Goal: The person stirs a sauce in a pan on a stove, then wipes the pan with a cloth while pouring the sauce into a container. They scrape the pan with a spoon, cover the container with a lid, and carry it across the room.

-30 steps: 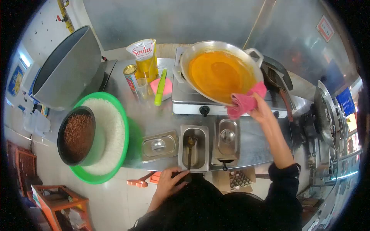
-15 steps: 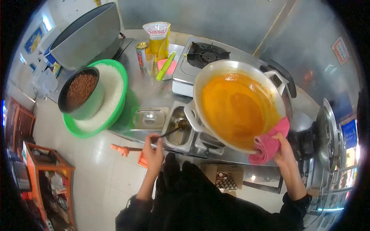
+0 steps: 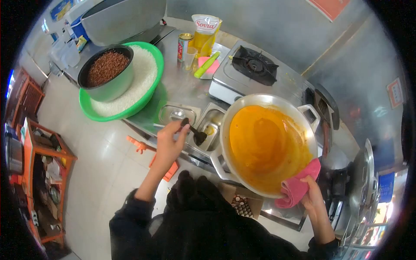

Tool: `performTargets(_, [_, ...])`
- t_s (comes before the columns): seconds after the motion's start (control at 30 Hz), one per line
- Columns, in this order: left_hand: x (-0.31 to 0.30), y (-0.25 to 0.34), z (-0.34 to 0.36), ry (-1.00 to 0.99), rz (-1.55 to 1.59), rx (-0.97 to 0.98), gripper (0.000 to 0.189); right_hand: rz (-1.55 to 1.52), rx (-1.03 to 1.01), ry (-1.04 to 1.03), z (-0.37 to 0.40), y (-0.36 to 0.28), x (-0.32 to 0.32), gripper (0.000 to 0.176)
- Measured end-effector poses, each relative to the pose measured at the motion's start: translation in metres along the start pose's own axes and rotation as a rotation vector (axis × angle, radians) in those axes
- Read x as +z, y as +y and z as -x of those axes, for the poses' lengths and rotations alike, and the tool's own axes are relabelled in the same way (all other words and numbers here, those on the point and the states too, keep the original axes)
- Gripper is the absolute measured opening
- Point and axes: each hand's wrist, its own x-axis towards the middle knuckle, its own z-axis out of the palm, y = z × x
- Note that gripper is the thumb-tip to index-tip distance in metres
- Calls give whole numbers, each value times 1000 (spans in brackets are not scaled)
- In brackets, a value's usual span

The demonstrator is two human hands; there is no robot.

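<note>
My left hand (image 3: 170, 141) grips the handle of a dark spoon (image 3: 200, 137). Its bowl is over a deep steel container (image 3: 215, 113) with a little yellow residue inside. Beside that container, a large metal pot (image 3: 225, 167) of thick orange sauce (image 3: 268, 138) is held tilted, its left handle close to the container. My right hand (image 3: 311, 194) is closed around a folded pink cloth (image 3: 299, 186) pressed to the pot's lower right rim. Whether the pot rests on the counter edge cannot be seen.
A gas stove (image 3: 225, 82) stands behind the pot. Left of it are an oil pouch (image 3: 203, 41), a can (image 3: 184, 47) and a green-handled pink spatula (image 3: 207, 65). A green basin (image 3: 151, 89) of white grains holds a pot of reddish-brown grains (image 3: 108, 69). An egg box (image 3: 242, 206) sits below.
My left hand has moved up relative to the containers, and the spoon now points more steeply down. The whole view has shifted. My right hand still holds the cloth against the tilted pot.
</note>
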Motion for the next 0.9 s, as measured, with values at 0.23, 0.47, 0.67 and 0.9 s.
performTargets(0.23, [-4, 2, 1, -16, 22, -31, 17, 77, 24, 20, 12, -12, 19, 37])
performTargets(0.47, [-10, 8, -2, -66, 14, 55, 17, 182, 79, 88, 5, -14, -8, 37])
performTargets(0.67, [-16, 14, -4, -79, 62, 40, 17, 221, 23, 148, 22, -24, 24, 37])
performTargets(0.9, [-17, 14, -3, -81, 62, 64, 17, 251, 34, 108, 15, -27, 14, 36])
